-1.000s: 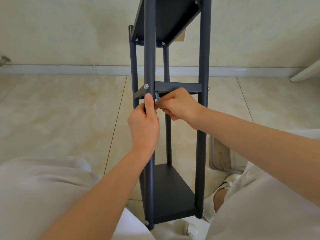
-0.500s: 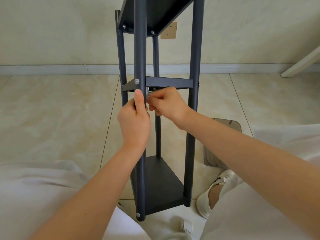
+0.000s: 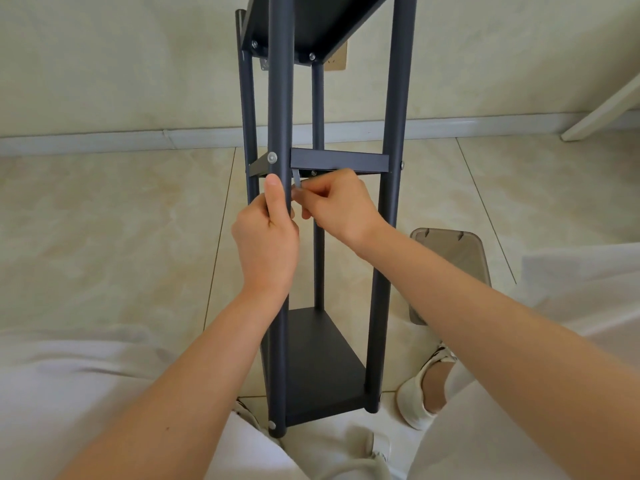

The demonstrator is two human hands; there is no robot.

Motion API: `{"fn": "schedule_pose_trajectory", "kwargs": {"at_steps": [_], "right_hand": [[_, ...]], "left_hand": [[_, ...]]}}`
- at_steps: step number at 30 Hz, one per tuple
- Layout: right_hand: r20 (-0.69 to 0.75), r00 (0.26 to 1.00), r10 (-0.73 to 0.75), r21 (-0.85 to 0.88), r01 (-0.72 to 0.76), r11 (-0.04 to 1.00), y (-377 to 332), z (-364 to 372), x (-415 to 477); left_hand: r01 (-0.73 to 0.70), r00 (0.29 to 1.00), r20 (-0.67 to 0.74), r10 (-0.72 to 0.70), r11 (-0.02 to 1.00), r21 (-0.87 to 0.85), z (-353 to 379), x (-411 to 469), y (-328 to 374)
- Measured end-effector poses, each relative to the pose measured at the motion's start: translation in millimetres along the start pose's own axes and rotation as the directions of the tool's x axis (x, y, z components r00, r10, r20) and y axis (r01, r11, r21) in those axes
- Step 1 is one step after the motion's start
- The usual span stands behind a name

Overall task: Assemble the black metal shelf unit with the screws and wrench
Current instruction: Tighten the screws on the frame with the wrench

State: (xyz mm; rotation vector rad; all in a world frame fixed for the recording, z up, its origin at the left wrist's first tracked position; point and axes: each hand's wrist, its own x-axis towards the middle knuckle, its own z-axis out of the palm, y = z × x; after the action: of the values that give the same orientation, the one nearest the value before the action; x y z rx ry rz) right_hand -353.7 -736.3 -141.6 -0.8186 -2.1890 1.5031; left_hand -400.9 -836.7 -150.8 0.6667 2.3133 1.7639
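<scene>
The black metal shelf unit stands upright on the floor between my legs, with a top, a middle and a bottom shelf. My left hand grips the front left post just below the middle shelf, thumb pointing up along the post. My right hand pinches a small silver wrench whose tip points up under the middle shelf's front left corner. A silver screw head shows on the post at that corner, another screw under the shelf.
A grey plastic bin lies on the tiled floor right of the unit. My white shoe is by the bottom right post. A wall with a baseboard and a socket plate stands behind. A white furniture leg slants at far right.
The view has shifted, so the shelf sits a little differently in frame. Both hands stay at the middle shelf's front left corner, the right hand still working the wrench.
</scene>
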Motion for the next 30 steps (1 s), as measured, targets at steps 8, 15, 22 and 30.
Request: {"fn": "schedule_pose_trajectory", "kwargs": {"at_steps": [8, 15, 22, 30], "right_hand": [[-0.188, 0.969, -0.162, 0.009, 0.166, 0.986, 13.9, 29.1, 9.1], [-0.244, 0.957, -0.155, 0.156, 0.197, 0.968, 12.7, 47.3, 14.4], [-0.114, 0.989, -0.099, 0.118, 0.112, 0.987, 18.4, 37.5, 3.9], [-0.124, 0.992, 0.04, 0.172, -0.018, 0.985, 10.3, 25.8, -6.6]], "left_hand": [[0.034, 0.999, -0.021, -0.034, 0.999, -0.019, -2.4, 5.4, -7.7], [0.026, 0.999, -0.036, -0.027, 0.999, -0.032, -4.1, 7.4, -15.9], [0.021, 1.0, -0.005, -0.022, 0.999, -0.035, -4.9, 4.0, -14.2], [0.009, 0.999, 0.049, -0.006, 0.999, -0.052, -4.0, 1.7, -9.9]]}}
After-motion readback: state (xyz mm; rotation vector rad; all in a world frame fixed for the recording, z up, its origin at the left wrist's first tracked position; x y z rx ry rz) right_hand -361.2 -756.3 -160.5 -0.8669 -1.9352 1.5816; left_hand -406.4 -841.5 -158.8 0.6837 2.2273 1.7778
